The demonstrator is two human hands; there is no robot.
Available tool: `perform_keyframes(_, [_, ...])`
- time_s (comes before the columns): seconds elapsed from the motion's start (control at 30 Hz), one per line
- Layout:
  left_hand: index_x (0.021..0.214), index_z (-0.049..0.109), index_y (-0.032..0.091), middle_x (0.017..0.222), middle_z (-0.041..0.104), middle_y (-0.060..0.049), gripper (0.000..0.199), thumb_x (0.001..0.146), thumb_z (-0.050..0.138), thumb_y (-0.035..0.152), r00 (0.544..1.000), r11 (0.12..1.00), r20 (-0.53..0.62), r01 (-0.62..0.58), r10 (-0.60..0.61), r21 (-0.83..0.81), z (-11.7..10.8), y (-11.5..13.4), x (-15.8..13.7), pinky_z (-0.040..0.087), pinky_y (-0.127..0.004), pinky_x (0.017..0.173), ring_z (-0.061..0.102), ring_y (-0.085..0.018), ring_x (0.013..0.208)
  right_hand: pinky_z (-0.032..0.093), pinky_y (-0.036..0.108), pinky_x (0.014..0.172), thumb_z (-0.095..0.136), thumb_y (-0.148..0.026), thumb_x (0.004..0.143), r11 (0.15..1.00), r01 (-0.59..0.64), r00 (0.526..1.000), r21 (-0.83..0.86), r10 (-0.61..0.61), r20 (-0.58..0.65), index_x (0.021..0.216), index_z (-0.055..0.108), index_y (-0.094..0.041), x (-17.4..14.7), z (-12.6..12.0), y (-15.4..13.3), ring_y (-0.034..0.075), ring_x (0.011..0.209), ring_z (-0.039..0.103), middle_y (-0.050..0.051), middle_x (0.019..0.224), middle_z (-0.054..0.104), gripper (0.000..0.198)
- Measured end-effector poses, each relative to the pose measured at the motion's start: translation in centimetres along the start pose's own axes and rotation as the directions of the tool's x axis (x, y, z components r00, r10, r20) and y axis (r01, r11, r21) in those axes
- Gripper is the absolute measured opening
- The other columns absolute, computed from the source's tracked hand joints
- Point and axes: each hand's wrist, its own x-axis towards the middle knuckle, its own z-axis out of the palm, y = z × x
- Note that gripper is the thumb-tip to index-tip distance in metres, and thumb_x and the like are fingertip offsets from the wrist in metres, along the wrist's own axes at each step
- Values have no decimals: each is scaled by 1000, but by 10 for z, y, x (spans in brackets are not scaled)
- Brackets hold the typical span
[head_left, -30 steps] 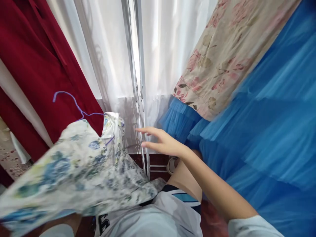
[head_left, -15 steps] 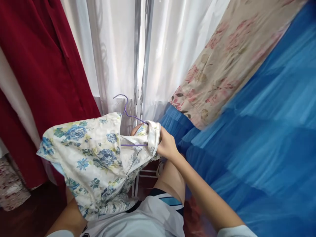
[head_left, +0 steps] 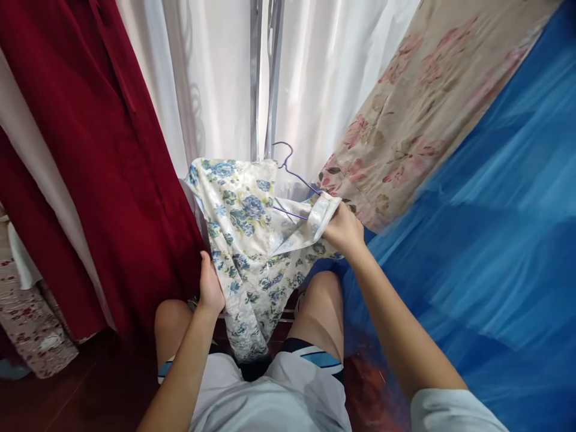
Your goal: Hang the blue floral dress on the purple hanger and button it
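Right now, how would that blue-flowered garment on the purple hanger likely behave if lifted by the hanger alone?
Likely floppy: the blue-flowered garment sags and folds between the right hand and left hand. Probably light, since it hangs from a thin purple hanger. It might slip off, because the cloth looks bunched on the wire rather than seated squarely.

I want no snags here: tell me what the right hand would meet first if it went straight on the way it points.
Probably the beige rose-print fabric just beyond the right hand; depth is unclear.
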Motion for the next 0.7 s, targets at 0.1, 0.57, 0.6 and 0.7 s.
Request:
perform_keyframes(0.1, [114,71,18,111,72,-10,54,75,75,56,998,996,30,54,-56,74,-19,-6,-11,46,-39,105,61,-29,118,50,41,79,66,-50,73,995,101,995,-18,-101,-2,121,58,-20,10,-3,-15,38,102,66,14,111,71,57])
perform_keyframes(0.57, [107,71,19,107,72,-4,33,77,71,34,995,960,-94,46,-20,277,-70,-45,-34,47,-28,97,62,-21,110,49,40,80,65,-38,71,964,261,963,53,-263,52,128,54,-20,-1,8,0,36,100,65,13,114,70,61])
perform_keyframes(0.6, [109,71,19,109,72,-4,34,78,71,34,997,958,-72,30,-10,286,-66,-43,-34,46,-28,98,61,-21,112,49,39,78,66,-38,71,975,218,974,46,-220,59,128,54,-21,-2,11,1,36,100,66,12,113,71,60])
perform_keyframes(0.7, [113,69,19,112,71,-4,37,80,70,37,999,953,-21,-18,25,304,-54,-35,-34,45,-29,100,60,-22,115,49,38,75,65,-42,73,992,119,989,34,-122,87,125,56,-22,-4,16,4,38,99,66,12,108,72,56])
